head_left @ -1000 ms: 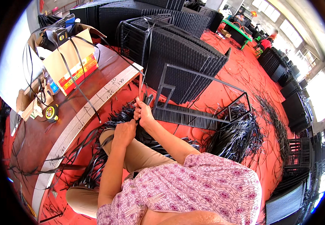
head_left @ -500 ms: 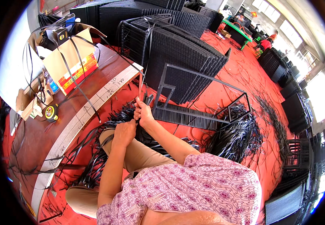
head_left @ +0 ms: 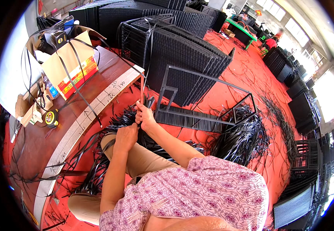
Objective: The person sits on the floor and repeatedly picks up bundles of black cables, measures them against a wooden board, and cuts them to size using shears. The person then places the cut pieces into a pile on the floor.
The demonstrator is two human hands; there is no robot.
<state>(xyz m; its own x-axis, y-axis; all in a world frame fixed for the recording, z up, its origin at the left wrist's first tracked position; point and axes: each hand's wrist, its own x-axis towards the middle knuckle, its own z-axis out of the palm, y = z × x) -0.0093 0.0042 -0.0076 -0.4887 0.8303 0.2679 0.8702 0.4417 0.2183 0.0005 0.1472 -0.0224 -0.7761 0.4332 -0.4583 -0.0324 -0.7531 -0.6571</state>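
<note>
My right hand [head_left: 146, 116] is closed round a bundle of flat black strips [head_left: 150, 101], whose ends stick out beyond the fingers. My left hand [head_left: 127, 136] is also closed, just nearer to me, where the strips pass through a fist. The two hands almost touch, above my bent knee and close to the table corner. More loose black strips [head_left: 97, 171] spread over the floor beneath my arms. What lies inside the fingers is mostly hidden.
Left, the brown table [head_left: 68, 115] holds a cardboard box [head_left: 68, 63] and a yellow-black tape measure [head_left: 51, 118]. Ahead stand stacked black woven panels [head_left: 184, 57]. A black metal frame [head_left: 209, 77] and a heap of strips [head_left: 242, 138] are on the red floor, to the right.
Both hands keep their hold on the strips and have shifted very slightly left in the picture. The whole view has also moved slightly.
</note>
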